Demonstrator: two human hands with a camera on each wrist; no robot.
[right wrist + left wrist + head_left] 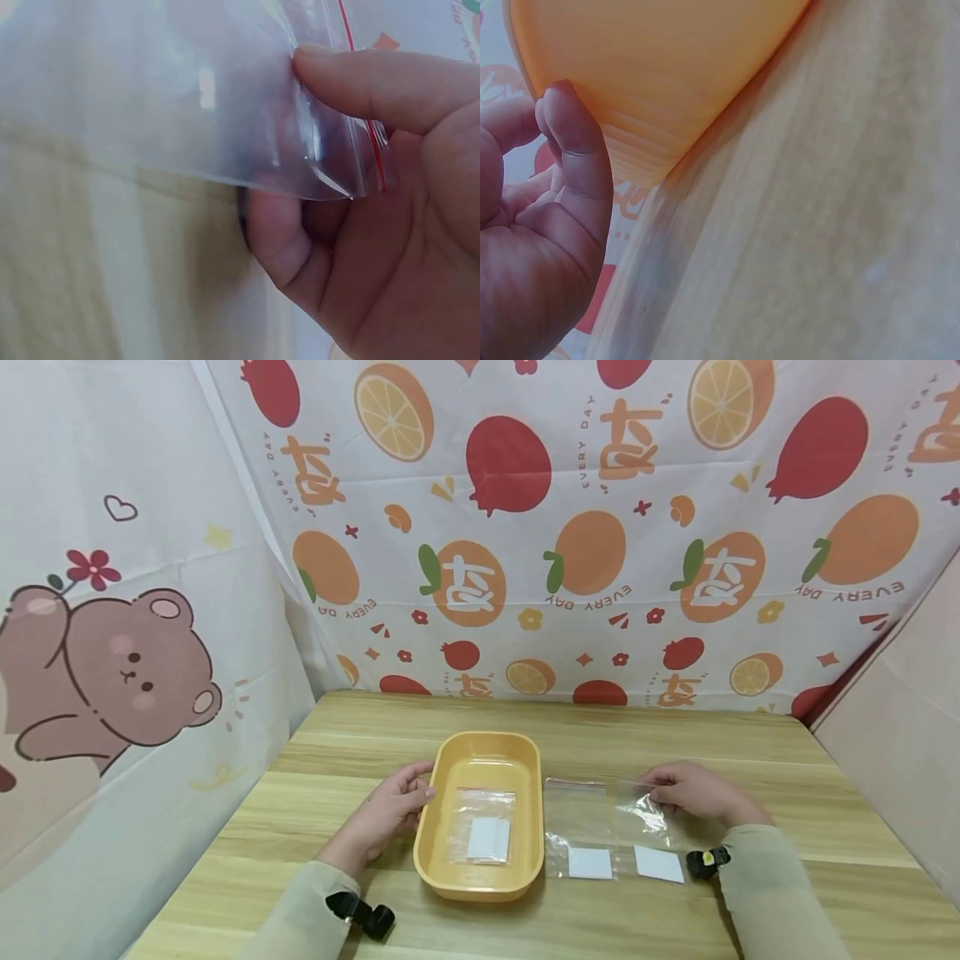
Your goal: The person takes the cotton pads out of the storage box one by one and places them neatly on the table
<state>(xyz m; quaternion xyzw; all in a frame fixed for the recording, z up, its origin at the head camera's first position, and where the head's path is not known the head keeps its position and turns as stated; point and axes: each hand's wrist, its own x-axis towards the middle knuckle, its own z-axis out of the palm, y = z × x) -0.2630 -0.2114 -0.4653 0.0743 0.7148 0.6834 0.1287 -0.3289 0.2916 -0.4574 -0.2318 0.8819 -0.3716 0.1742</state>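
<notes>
In the head view my left hand [393, 802] holds the left rim of a yellow plastic tray [478, 893], thumb and finger at its edge. My right hand [693, 792] pinches the top corner of a clear zip bag [641, 814], right of the tray. A red seal line runs across that bag [187, 112] in the right wrist view, the thumb lying over the film. A white card [660, 865] shows at its lower end. Beside it lies another clear zip bag [573, 814] with a white card [589, 863] at its bottom.
Inside the tray lies a clear zip bag [461, 847] with white cards [489, 839] at its lower part. Everything stands on a wood-grain table [360, 718]. A fruit-print cloth [570, 635] hangs behind the table, and a bear-print cloth [247, 693] hangs at the left.
</notes>
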